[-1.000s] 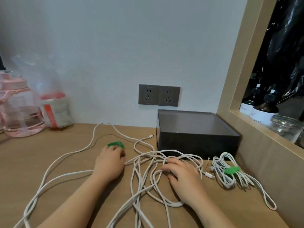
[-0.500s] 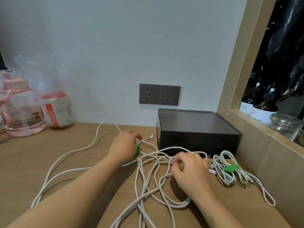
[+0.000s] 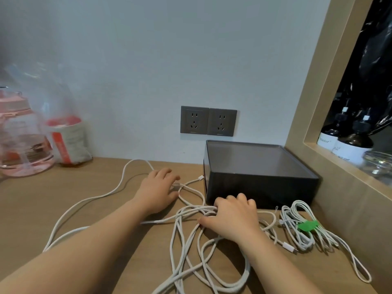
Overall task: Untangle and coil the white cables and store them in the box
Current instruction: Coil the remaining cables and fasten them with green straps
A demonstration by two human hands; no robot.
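A tangle of white cables lies on the wooden desk in front of a dark box whose lid is on. My left hand rests palm down on the desk, fingertips touching a cable strand left of the box. The green tie seen earlier is hidden. My right hand is just in front of the box, fingers curled over a bunch of the tangled cables. To the right lies a coiled white cable bound with a green tie. One long cable loop runs off to the left.
A pink water bottle and a plastic bag with a red and white package stand at the back left. Two wall sockets sit above the box. A wooden shelf frame on the right holds dark bottles and a glass jar.
My left hand moved right and away from me, from the green tie's spot towards the cable end by the box; the tie is no longer visible. My right hand shifted forward to the box front.
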